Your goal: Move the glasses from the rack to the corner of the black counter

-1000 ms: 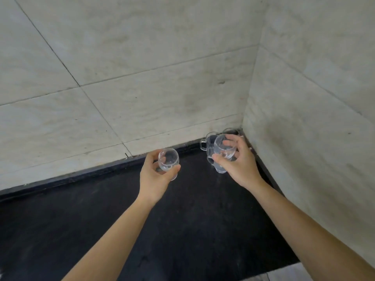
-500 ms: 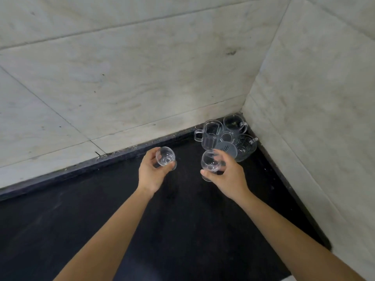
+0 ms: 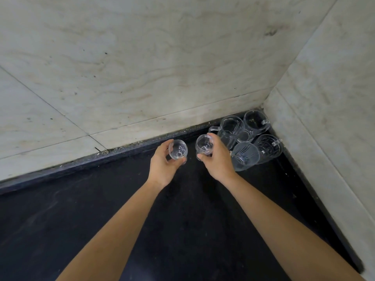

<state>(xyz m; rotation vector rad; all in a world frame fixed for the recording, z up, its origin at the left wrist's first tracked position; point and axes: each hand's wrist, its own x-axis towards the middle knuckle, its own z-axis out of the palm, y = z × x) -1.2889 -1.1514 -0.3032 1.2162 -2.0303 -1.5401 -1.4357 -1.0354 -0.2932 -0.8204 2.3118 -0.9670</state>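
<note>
Left hand (image 3: 162, 166) wrapped around a small clear glass (image 3: 178, 149), fingers curled under and behind the bowl, thumb on the near side, mouth of the glass turned up toward the camera. Right hand (image 3: 218, 161) likewise clamped on a second small glass (image 3: 204, 145), fingertips over the far rim, thumb pressed at the near side. Two held glasses side by side, close but not touching, both just over the black counter (image 3: 182, 220) near its back edge; cannot tell whether either base rests on the surface.

At about two o'clock from the right hand, tucked into the counter's corner: a cluster of clear handled cups (image 3: 249, 136) standing packed together, mouths up. Nearest of them, a cut-pattern cup (image 3: 245, 156), just beside the right hand's knuckles at three o'clock. Two more pressed against the walls at the very corner.

Pale marble wall (image 3: 142, 67) running along twelve o'clock, another at three o'clock, meeting behind the cups. Both bare forearms reaching in from six o'clock.
</note>
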